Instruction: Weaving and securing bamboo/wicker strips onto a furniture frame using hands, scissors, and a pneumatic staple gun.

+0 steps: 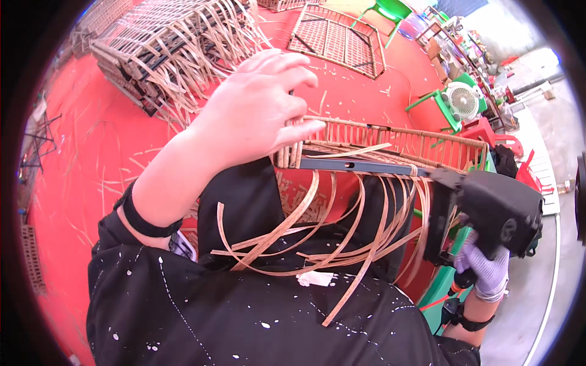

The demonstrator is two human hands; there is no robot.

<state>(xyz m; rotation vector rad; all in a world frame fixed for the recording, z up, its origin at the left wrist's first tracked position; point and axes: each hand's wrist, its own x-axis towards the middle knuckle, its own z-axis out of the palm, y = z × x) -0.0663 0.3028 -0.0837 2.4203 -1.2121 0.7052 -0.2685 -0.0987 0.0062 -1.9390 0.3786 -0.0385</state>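
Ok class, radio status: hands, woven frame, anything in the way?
Left hand at left end of woven frame. Right hand, gloved, gripping black power tool by right end. Loose strips dangling along near side.

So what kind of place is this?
Probably a weaving workshop: stacked woven frames on a red floor, loose strips hanging from the frame at the lap, and a black tool in the gloved right hand.

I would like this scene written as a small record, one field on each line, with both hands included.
Left hand: bare, at the woven frame, left corner; grip unclear
Right hand: gloved, holding a black handheld tool
Loose strips: hanging from the frame's near side
Floor: red, scraps scattered
Upper left: stacked woven pieces
Top: flat woven panel
Right side: white fan, green chair
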